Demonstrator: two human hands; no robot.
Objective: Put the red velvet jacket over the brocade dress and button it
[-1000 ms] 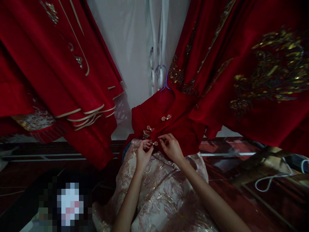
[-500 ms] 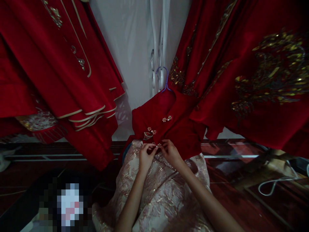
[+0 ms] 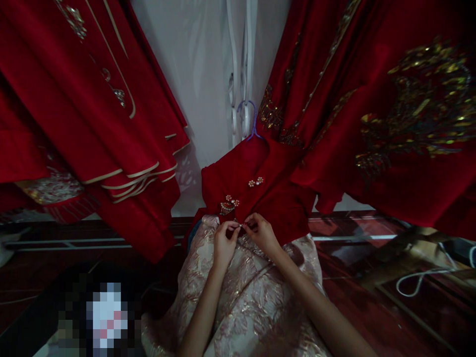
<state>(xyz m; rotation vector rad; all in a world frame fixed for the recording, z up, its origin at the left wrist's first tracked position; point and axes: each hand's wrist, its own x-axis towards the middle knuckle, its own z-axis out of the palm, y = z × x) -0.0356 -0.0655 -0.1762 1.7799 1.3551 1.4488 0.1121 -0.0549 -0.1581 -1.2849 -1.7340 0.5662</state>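
A red garment (image 3: pixel 275 203) on a purple hanger (image 3: pixel 254 126) lies over a lap covered in pale, shiny brocade (image 3: pixel 253 297). Its front carries a pair of pearly flower-shaped clasps (image 3: pixel 256 182) and a beaded ornament (image 3: pixel 227 206). Lower down, a small flower-shaped clasp (image 3: pixel 241 225) is mostly covered by fingertips. My left hand (image 3: pixel 224 243) pinches its left side between thumb and forefinger. From the right, my right hand (image 3: pixel 264 234) pinches the other side, the two hands' fingertips almost meeting. How the clasp's parts sit together cannot be made out.
Red garments with pale piping (image 3: pixel 122 124) hang at left. More red clothes with gold sequin embroidery (image 3: pixel 427 104) hang close on the right. Behind stands a white cabinet door (image 3: pixel 186 64) with handles. A white cord (image 3: pixel 412 285) loops at lower right; a blurred patch covers the lower left.
My right fingers have curled closer over the small clasp, hiding more of it. My left hand keeps nearly the same pose. The whole view has shifted slightly.
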